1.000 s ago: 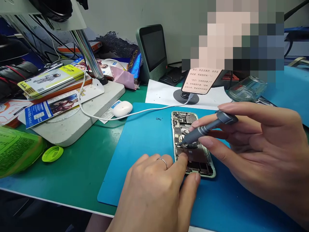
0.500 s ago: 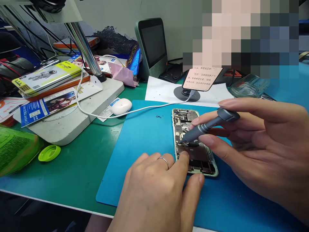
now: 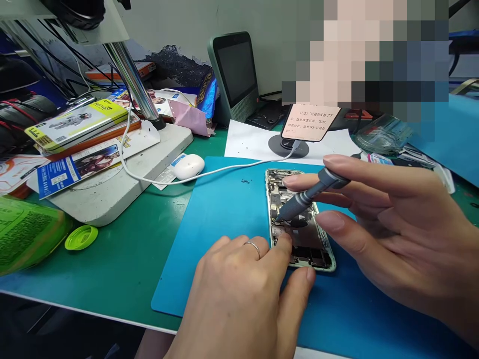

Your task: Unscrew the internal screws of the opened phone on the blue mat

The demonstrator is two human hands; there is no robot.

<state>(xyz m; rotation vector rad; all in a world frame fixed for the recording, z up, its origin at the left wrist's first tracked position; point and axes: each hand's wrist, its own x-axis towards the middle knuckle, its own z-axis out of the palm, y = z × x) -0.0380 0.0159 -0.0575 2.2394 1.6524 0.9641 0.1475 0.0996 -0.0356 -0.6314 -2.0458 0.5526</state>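
An opened phone [image 3: 307, 244] lies on the blue mat [image 3: 220, 199], its circuit board and inner parts exposed. My left hand [image 3: 239, 284], with a ring on one finger, steadies it: the index fingertip presses on the inner parts and the thumb rests by the lower edge. My right hand [image 3: 389, 219] grips a dark grey screwdriver [image 3: 303, 199], index finger over its top end. The screwdriver slants down to the left, its tip at the left side of the board. The thumb of that hand stands a little off the handle.
A white cable [image 3: 224, 170] crosses the mat's back edge to a propped phone [image 3: 310, 122]. Left of the mat are a white earphone case [image 3: 188, 166], a stand base [image 3: 149, 164] bearing boxes, and a green cap [image 3: 81, 238]. A smart display [image 3: 237, 75] stands behind.
The right hand's fingers have shifted round the screwdriver, and its thumb has come away from the handle. The screwdriver's top end has moved slightly left. My left hand stays on the phone.
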